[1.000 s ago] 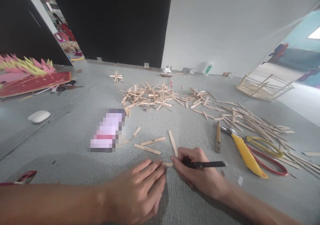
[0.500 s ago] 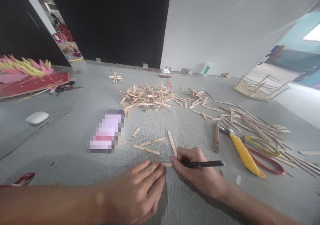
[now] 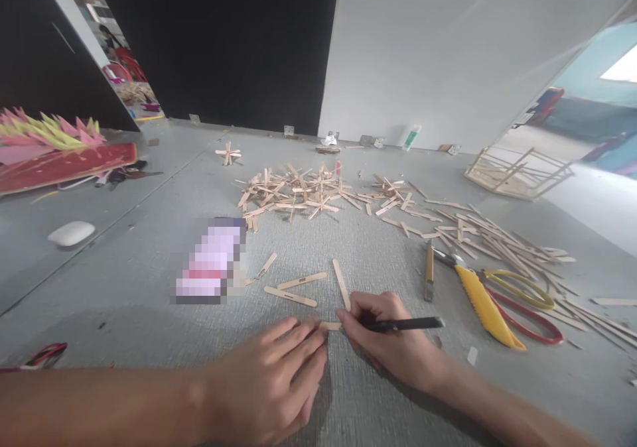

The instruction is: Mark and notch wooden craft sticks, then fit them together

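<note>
- Hardly any movement since the earlier frame; view slid slightly, hands kept station.
- Left hand (image 3: 279,374): fingers over left end of wooden stick (image 3: 332,326); pinch hidden, can't tell.
- Right hand (image 3: 393,341): clenched on black tool (image 3: 415,323), fingertips at stick's right end.
- Stick lies crosswise between hands, neither clearly nearer.
- Just beyond: loose stick (image 3: 339,278), pointing away.

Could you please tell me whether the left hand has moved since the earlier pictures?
No, the left hand shows no clear shift in any direction against the phone.
</note>
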Tool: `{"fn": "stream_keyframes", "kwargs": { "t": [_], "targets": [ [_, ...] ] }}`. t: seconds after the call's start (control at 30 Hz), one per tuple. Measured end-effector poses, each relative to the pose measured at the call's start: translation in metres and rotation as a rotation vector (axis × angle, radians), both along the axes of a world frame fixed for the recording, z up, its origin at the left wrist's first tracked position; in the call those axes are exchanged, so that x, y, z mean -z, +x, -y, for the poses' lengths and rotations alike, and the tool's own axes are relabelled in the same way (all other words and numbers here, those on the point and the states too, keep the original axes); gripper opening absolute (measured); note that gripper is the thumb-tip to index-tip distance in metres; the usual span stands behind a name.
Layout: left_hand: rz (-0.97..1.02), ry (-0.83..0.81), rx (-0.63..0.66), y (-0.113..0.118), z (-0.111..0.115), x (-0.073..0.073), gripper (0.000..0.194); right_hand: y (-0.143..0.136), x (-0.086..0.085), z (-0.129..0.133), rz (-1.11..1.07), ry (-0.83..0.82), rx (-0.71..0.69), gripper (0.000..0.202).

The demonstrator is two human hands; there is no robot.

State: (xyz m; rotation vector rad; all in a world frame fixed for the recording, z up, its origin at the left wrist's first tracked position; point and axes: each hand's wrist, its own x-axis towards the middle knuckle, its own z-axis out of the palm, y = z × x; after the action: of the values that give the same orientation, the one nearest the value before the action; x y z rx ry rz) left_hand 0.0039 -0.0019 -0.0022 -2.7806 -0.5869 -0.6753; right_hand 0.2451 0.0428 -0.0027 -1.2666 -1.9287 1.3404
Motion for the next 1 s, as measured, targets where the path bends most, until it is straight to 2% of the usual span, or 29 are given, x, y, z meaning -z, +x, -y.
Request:
{"fn": "stream_keyframes", "kwargs": {
  "t": [0.5,0.77,1.0],
  "targets": [
    [-0.011,0.003,0.004,-0.0001,-0.0002,0.0016,0.036,0.0006,0.0009,0.0005,0.024,0.046,-0.01,0.042],
    [-0.003,0.01,0.011,-0.0007,0.0003,-0.0018,0.034,0.0009,0.0025,0.0007,0.057,0.128,-0.005,0.045],
    [0.0,0.001,0.002,0.0,-0.0003,0.0027,0.035,-0.0007,0.0029,0.0012,0.045,0.121,0.0,0.044]
  ]
}}
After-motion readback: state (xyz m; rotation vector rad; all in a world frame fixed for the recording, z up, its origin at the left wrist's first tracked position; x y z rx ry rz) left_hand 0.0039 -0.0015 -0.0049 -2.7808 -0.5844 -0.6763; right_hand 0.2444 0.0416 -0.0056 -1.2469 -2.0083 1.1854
